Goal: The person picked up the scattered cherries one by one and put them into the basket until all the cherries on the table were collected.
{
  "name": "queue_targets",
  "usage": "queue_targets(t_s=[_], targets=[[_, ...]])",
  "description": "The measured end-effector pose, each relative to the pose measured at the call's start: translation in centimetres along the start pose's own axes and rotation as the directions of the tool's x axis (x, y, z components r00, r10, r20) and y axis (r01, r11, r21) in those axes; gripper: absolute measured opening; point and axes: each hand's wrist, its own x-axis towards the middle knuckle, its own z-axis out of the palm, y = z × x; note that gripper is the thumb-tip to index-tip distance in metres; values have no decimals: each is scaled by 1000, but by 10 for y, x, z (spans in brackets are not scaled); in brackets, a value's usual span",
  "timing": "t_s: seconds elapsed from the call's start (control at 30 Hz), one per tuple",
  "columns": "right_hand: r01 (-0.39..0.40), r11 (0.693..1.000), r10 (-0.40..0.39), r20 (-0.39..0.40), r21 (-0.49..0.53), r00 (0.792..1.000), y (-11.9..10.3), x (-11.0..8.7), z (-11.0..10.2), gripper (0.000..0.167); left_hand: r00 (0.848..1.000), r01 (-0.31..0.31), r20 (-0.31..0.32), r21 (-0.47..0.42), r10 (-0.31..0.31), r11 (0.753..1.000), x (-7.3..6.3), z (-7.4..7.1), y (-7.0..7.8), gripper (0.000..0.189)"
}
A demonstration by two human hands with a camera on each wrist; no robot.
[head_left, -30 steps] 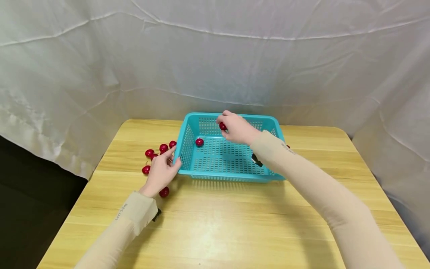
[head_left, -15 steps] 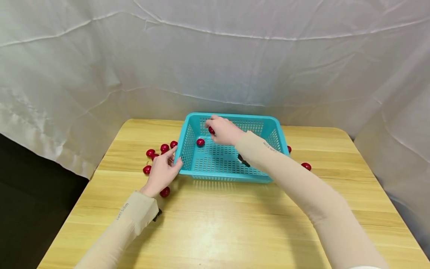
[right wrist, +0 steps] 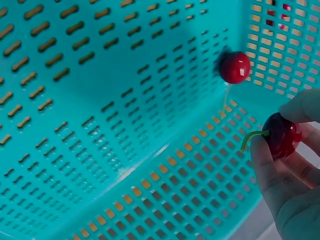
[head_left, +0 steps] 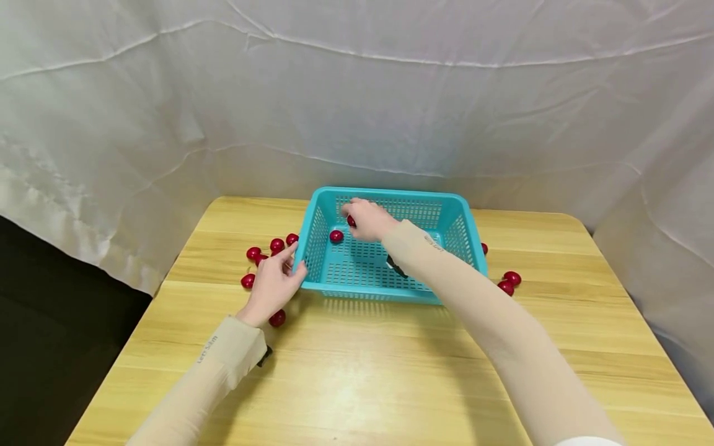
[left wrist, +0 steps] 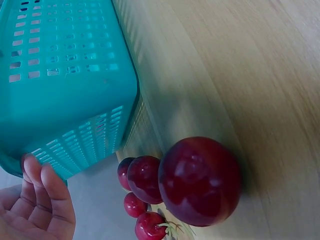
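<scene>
My right hand [head_left: 370, 220] is inside the turquoise plastic basket [head_left: 385, 191], toward its back left. Thumb and fingertips pinch a dark red cherry [right wrist: 283, 137] with a green stem, held above the basket floor in the right wrist view. Another cherry [right wrist: 235, 67] lies on the floor near the left wall. My left hand [head_left: 272, 286] holds the basket's left rim between thumb and fingers. Several cherries [head_left: 277, 245] lie on the table around that hand, some partly hidden by it. One large-looking cherry [left wrist: 200, 181] is closest to the left wrist camera.
To the basket's right are a few more cherries [head_left: 512, 278], one partly behind the basket wall. The wooden table [head_left: 357, 371] has its back edge just beyond the basket. A pale curtain [head_left: 357, 111] hangs behind.
My right hand has moved left and lower inside the basket, still holding its cherry. Its arm's shift uncovers cherries right of the basket. The left hand stays on the rim.
</scene>
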Motion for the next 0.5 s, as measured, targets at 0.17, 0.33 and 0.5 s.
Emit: queue_targets(t_s=[0.17, 0.33, 0.5], targets=[[-3, 1000, 3, 30, 15, 1000, 0, 5, 11, 40, 1000, -6, -14, 3, 6, 1000, -1, 0, 1, 54], [12, 999, -11, 41, -30, 999, -1, 8, 19, 40, 1000, 0, -12, 1, 0, 1000, -1, -1, 1, 54], [13, 998, -9, 64, -67, 998, -2, 8, 23, 41, 1000, 4, -17, -5, -4, 1000, -1, -1, 1, 54]])
